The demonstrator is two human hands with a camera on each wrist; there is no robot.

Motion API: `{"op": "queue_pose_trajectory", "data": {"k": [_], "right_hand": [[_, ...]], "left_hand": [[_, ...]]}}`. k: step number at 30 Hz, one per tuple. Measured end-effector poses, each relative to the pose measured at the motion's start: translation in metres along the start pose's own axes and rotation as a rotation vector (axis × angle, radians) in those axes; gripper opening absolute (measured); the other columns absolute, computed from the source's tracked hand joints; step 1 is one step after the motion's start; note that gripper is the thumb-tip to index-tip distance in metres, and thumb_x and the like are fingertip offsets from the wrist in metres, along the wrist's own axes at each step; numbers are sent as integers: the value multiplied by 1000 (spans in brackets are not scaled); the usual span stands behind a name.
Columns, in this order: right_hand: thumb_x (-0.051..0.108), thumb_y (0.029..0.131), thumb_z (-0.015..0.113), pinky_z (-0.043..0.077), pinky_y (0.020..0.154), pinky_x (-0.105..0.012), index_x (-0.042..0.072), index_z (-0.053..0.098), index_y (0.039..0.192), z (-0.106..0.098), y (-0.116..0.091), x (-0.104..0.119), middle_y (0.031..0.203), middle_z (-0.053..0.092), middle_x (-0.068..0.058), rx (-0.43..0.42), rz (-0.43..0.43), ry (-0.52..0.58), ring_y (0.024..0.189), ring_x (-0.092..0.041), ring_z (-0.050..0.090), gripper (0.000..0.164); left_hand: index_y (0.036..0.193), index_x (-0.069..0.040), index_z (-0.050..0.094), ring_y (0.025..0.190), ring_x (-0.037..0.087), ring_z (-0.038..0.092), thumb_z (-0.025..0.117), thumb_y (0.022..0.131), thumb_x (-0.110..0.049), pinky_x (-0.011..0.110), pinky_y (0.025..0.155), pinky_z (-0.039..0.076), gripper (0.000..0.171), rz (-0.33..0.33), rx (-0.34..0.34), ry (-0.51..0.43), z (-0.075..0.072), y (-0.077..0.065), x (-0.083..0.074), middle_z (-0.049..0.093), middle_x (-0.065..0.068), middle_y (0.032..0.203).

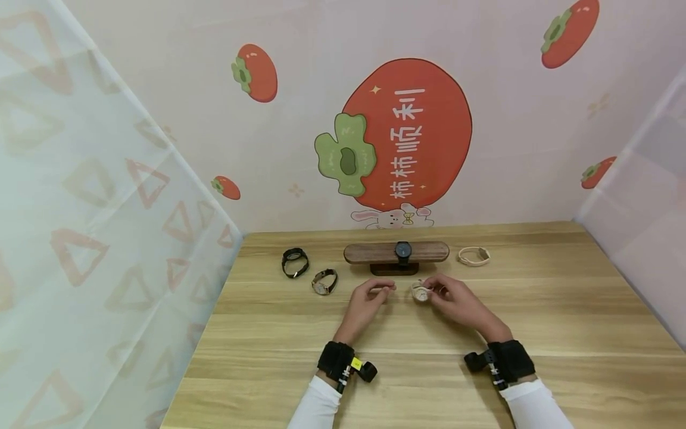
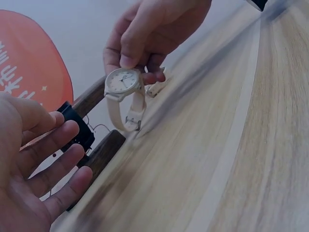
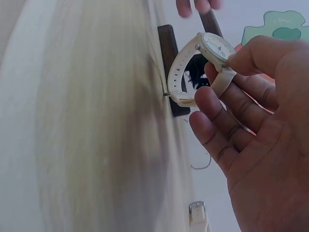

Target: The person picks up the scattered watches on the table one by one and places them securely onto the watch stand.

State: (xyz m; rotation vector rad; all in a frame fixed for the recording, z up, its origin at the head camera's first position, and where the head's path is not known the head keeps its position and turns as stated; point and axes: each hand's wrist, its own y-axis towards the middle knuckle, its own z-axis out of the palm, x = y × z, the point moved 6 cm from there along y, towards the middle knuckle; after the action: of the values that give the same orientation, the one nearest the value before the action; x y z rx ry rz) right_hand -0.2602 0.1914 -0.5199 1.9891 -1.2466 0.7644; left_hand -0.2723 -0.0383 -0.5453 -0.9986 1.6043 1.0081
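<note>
My right hand (image 1: 455, 301) pinches a cream-strapped watch (image 1: 420, 292) by its case, between thumb and fingers. In the right wrist view the buckled strap of this watch (image 3: 179, 72) forms a loop, with the round white dial facing away from the palm. To the left, my left hand (image 1: 368, 299) holds nothing; its fingers are loosely extended in the left wrist view, a short gap from the cream watch. Just beyond both hands stands a dark wooden watch stand (image 1: 370, 253), a horizontal bar on a short base. A black watch (image 1: 404, 251) is strapped around the bar.
Left of the stand, a black watch (image 1: 293, 255) and a dark-strapped watch with a gold-toned case (image 1: 321, 289) lie on the wooden table (image 1: 257, 357). Another cream watch (image 1: 483, 254) lies right of the stand. A printed wall cloth (image 1: 289, 149) rises behind the table.
</note>
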Motion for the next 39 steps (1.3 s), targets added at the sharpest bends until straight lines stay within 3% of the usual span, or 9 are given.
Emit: {"op": "queue_pose_trajectory", "data": {"k": [7, 20, 39], "right_hand": [[1, 102, 66, 56, 78, -25, 5, 71, 114, 6, 7, 10, 105, 72, -6, 20, -7, 24, 90, -7, 62, 14], [4, 104, 64, 55, 80, -27, 7, 71, 115, 13, 17, 22, 105, 73, -6, 59, -1, 66, 90, -10, 64, 13], [9, 106, 66, 56, 82, -27, 14, 72, 118, 15, 14, 14, 111, 74, -3, 31, 45, 74, 96, -13, 66, 15]], "left_hand": [[135, -21, 72, 133, 25, 65, 61, 110, -19, 34, 105, 59, 27, 30, 23, 57, 7, 4, -8, 67, 2, 142], [134, -28, 73, 113, 16, 73, 65, 109, -31, 31, 94, 61, 26, -5, 41, 38, 16, 2, -6, 69, -4, 140], [134, -23, 73, 108, 10, 70, 70, 106, -24, 27, 90, 63, 29, 14, 59, 4, 25, -1, -6, 74, 2, 124]]}}
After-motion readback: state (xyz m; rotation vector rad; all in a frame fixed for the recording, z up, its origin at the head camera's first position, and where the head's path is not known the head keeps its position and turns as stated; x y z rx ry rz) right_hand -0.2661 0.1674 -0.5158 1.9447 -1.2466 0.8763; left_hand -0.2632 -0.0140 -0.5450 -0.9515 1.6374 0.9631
